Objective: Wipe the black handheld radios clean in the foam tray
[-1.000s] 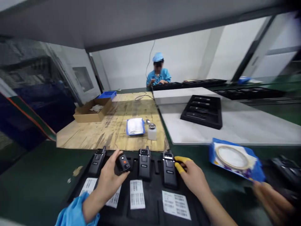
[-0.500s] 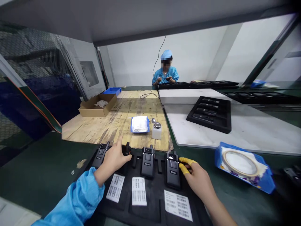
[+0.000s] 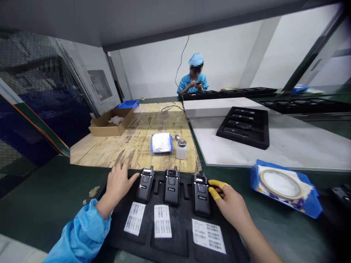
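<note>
Three black radios (image 3: 172,193) in tray (image 3: 170,247), left hand (image 3: 118,185) spread wide, right hand (image 3: 229,202) touching one, grip unclear

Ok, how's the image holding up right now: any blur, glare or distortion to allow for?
Head view: left handheld radio, middle handheld radio and right handheld radio fairly sharp, "Riton" readable on the middle one; bright strips, probably glare, on the outer two's tops; tape roll looking stretched, likely wide-angle distortion; lower right corner dark and soft.
</note>
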`<state>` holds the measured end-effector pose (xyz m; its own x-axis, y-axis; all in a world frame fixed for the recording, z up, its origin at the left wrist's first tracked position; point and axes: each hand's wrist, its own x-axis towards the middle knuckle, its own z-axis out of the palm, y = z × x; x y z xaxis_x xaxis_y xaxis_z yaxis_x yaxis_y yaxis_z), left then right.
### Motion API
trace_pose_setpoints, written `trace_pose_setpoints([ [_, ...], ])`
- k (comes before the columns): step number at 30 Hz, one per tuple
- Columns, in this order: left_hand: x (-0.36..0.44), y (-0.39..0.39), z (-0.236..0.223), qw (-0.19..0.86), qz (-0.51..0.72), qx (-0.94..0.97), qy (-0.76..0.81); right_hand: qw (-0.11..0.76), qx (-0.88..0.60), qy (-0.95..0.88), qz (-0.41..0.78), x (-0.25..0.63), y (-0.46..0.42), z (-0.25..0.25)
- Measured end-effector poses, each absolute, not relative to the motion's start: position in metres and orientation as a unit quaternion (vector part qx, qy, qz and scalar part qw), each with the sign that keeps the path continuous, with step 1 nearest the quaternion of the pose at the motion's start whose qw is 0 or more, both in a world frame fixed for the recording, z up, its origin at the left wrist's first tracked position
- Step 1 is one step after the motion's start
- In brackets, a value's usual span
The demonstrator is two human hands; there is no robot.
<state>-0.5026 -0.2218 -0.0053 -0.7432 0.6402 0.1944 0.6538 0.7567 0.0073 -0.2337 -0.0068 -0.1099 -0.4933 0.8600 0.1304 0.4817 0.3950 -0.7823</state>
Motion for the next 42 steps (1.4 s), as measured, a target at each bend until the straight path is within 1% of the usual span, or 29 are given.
trace_pose_setpoints([
  [2, -0.514, -0.231, -0.009, 0.098, -0.03, -0.313, -0.944, 0.272, -0.431, -0.786, 0.349, -0.234, -0.007, -0.11],
  [5, -0.526, -0.239, -0.019, 0.078, -0.033, -0.285, -0.955, 0.256, -0.45, -0.78, 0.351, -0.234, -0.006, -0.11],
  [10, -0.539, -0.241, -0.023, 0.046, -0.088, -0.267, -0.958, 0.237, -0.458, -0.78, 0.354, -0.232, -0.006, -0.105],
  [13, -0.541, -0.246, -0.017, 0.052, -0.148, -0.272, -0.949, 0.245, -0.453, -0.778, 0.36, -0.233, -0.008, -0.103],
  [16, -0.532, -0.258, -0.014, 0.092, -0.232, -0.304, -0.919, 0.256, -0.45, -0.773, 0.366, -0.233, -0.008, -0.103],
  [20, -0.509, -0.277, -0.023, 0.136, -0.33, -0.368, -0.859, 0.264, -0.458, -0.772, 0.352, -0.232, -0.005, -0.107],
  [23, -0.497, -0.285, -0.027, 0.137, -0.401, -0.41, -0.807, 0.26, -0.467, -0.766, 0.356, -0.233, -0.005, -0.106],
  [25, -0.497, -0.286, -0.024, 0.133, -0.422, -0.404, -0.8, 0.262, -0.453, -0.765, 0.375, -0.233, -0.008, -0.103],
  [27, -0.505, -0.283, -0.016, 0.12, -0.379, -0.363, -0.843, 0.274, -0.428, -0.767, 0.391, -0.233, -0.01, -0.099],
  [29, -0.518, -0.277, -0.006, 0.093, -0.279, -0.322, -0.9, 0.285, -0.417, -0.77, 0.388, -0.234, -0.011, -0.09],
  [31, -0.531, -0.268, 0.001, 0.069, -0.172, -0.303, -0.935, 0.295, -0.411, -0.782, 0.364, -0.238, -0.01, -0.075],
  [33, -0.542, -0.257, 0.004, 0.055, -0.111, -0.305, -0.944, 0.299, -0.39, -0.81, 0.321, -0.246, -0.009, -0.052],
  [35, -0.548, -0.247, 0.003, 0.046, -0.094, -0.317, -0.943, 0.29, -0.354, -0.848, 0.268, -0.261, -0.008, -0.024],
  [38, -0.552, -0.236, -0.003, 0.028, -0.086, -0.343, -0.935, 0.223, -0.304, -0.904, 0.201, -0.299, -0.011, 0.014],
  [40, -0.553, -0.234, -0.006, 0.016, -0.078, -0.358, -0.93, 0.175, -0.283, -0.927, 0.175, -0.331, -0.015, 0.03],
  [42, -0.554, -0.236, -0.009, 0.004, -0.07, -0.362, -0.93, 0.151, -0.267, -0.938, 0.159, -0.367, -0.019, 0.037],
])
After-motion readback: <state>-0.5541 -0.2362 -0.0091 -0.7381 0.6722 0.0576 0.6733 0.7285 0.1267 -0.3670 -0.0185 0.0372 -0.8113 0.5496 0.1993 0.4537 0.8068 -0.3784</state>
